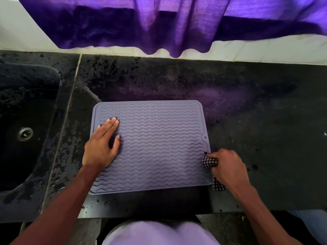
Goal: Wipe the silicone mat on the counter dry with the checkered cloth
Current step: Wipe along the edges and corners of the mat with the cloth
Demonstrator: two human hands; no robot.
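The ridged grey-purple silicone mat (pixel 155 145) lies flat near the front edge of the black stone worktop (pixel 256 106); thin and floppy, it likely slides when rubbed. The left hand (pixel 101 144) presses flat on it, fingers straight. The right hand (pixel 230 167) grips the bunched checkered cloth (pixel 209 161) at the mat's right edge.

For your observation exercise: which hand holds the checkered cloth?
The right hand, curled round the checkered cloth at the right edge of the mat; the left hand lies flat on it.

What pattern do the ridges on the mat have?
Wavy horizontal lines across the grey-purple silicone mat, seen best in the head view.
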